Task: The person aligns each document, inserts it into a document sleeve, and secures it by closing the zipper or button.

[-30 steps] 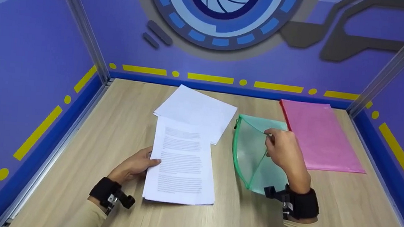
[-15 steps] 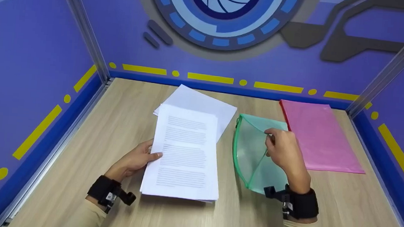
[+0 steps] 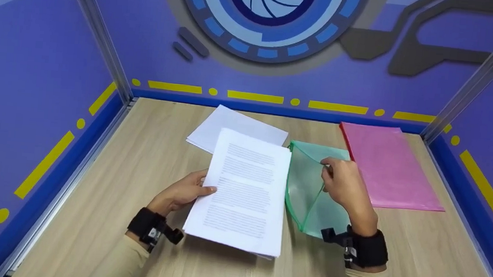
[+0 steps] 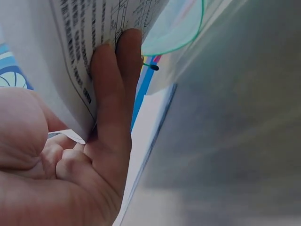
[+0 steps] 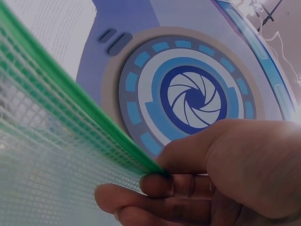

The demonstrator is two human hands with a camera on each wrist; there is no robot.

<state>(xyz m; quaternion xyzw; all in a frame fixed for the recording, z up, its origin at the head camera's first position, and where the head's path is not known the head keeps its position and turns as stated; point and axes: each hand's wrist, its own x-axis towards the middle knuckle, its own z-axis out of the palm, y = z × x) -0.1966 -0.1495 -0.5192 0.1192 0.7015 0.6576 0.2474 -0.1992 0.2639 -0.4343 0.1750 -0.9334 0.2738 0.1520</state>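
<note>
My left hand (image 3: 187,192) grips the left edge of a stack of printed paper sheets (image 3: 246,195), thumb on top and fingers underneath. The stack is tilted above the table, and its right edge overlaps the green zipper pouch (image 3: 302,182) in the head view. In the left wrist view the fingers (image 4: 110,89) lie against the printed underside of the sheets (image 4: 80,52). My right hand (image 3: 342,179) pinches the upper edge of the pouch and lifts it, so its mouth gapes toward the papers. The right wrist view shows the green zipper edge (image 5: 89,108) between thumb and fingers.
More white sheets (image 3: 234,126) lie on the table behind the held stack. At the back right a pink zipper pouch (image 3: 396,168) lies flat, next to the green one. Purple walls with metal posts (image 3: 100,34) enclose the wooden table (image 3: 141,134).
My left hand has raised the paper stack and carried it rightward to the green pouch, tilting it. My right hand stays at the pouch edge.
</note>
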